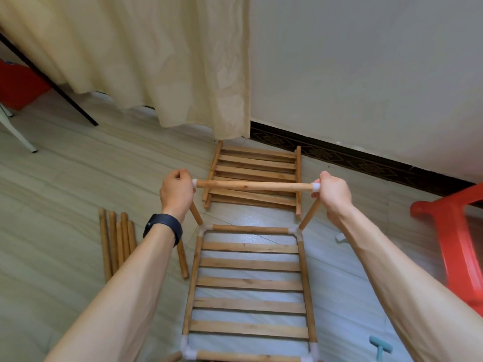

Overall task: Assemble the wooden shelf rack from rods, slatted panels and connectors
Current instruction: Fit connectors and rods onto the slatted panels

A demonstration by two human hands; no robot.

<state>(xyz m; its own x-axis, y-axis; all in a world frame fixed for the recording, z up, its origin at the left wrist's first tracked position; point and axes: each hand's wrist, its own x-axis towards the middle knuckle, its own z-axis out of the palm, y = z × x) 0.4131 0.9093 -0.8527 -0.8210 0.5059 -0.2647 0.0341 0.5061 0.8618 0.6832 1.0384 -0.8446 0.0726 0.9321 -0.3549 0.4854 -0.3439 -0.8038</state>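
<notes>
At mid-frame, the left hand and right hand curl round white plastic connectors capping a round wooden rod. It is held level above the slatted wooden panel frame on the floor. A red plastic stool crowds the right edge.

Matt bare-wood rod; white plastic connectors; glossy tiled floor; cloth curtain.

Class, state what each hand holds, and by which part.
The left hand grips the top rod by its left connector; the right hand grips it by its right connector.
</notes>
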